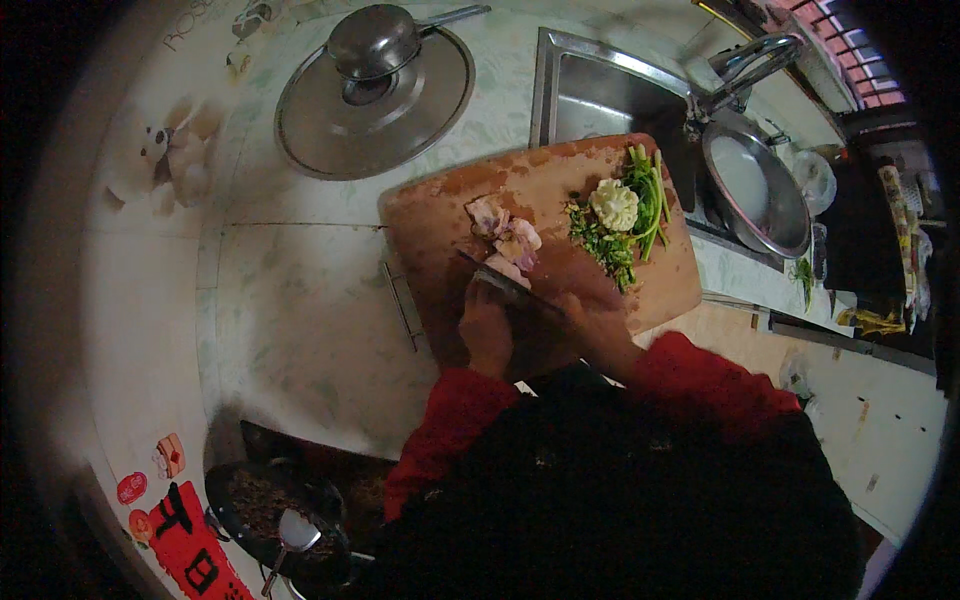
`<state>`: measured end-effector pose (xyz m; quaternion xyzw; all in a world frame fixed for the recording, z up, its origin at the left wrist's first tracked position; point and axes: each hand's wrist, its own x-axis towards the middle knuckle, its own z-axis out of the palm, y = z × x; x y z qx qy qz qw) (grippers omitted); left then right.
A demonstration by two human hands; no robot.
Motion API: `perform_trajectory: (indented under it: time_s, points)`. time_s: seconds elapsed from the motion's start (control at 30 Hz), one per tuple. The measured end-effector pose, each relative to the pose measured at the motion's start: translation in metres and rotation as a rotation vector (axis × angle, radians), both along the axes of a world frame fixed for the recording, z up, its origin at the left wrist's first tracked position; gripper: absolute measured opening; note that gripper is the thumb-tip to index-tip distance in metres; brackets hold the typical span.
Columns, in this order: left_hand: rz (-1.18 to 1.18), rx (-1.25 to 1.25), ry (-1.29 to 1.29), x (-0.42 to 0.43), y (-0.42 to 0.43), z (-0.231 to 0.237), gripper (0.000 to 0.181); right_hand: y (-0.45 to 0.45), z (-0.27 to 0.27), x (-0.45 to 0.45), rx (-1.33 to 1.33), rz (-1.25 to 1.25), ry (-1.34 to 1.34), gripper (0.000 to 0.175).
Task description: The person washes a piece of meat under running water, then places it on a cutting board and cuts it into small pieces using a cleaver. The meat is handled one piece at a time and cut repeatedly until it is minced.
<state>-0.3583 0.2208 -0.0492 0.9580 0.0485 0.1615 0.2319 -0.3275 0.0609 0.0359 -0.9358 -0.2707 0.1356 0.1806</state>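
A wooden cutting board (450, 202) lies before me, its upper right corner over the sink's edge. My right hand (592, 326) grips a knife (517, 289), whose dark blade slants to the upper left. Against the blade, my left hand (486, 322) rests near the board's lower part; shadow hides its fingertips and whatever lies under them. Pieces of pale raw meat (517, 241) sit just beyond the blade. To their right are chopped greens (611, 251), a pale cauliflower-like piece (615, 205) and a bunch of green stalks (655, 199).
A saucepan (375, 45) stands on a large metal lid (322, 135) at the back. Right of it is a sink (544, 90) with a faucet (750, 64) and a metal basin (795, 225). At lower left, a wok (262, 502) holds dark food and a spatula (298, 531).
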Motion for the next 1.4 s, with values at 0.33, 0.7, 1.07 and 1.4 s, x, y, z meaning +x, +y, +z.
perform_trajectory:
  time_s: [0.33, 0.7, 1.07, 1.4]
  points:
    - [0.126, -0.318, 0.295, -0.001, 0.005, 0.012, 0.029, 0.009, 0.01, 0.018, 0.565, -0.03, -0.279, 0.024]
    - [0.173, -0.349, 0.308, -0.008, 0.009, -0.007, 0.024, 0.03, -0.001, 0.025, 0.414, 0.004, 0.156, 0.038]
    - [0.071, -0.304, 0.067, -0.024, -0.01, 0.013, 0.027, 0.077, -0.034, 0.032, -0.074, -0.149, 0.39, 0.036]
    - [0.107, -0.174, 0.014, -0.017, -0.005, 0.031, 0.029, -0.027, -0.035, 0.005, -0.341, -0.057, 0.128, 0.046]
